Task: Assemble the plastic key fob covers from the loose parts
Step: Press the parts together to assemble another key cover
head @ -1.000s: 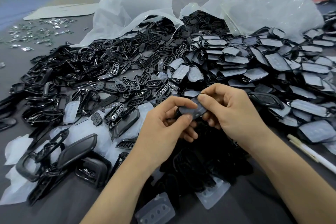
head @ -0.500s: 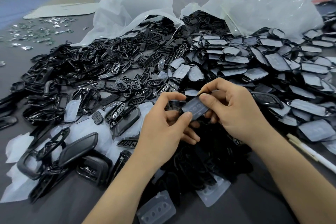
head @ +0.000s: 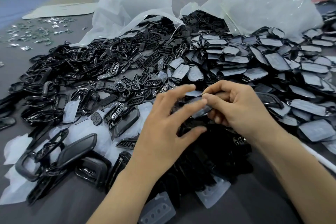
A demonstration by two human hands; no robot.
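Your right hand (head: 238,112) pinches one cover piece (head: 193,94); your left hand (head: 169,129) hovers with fingers spread and empty; heaps of loose parts (head: 109,71) await assembly.

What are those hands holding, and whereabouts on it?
The right hand pinches a grey fob piece by its right edge; the left hand holds nothing.

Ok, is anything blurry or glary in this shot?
Head view: the left hand is motion-blurred, as is the fob part the right hand pinches; glare streaks the clear plastic bag, the black frames show gloss highlights, and the wide angle bends the edges.
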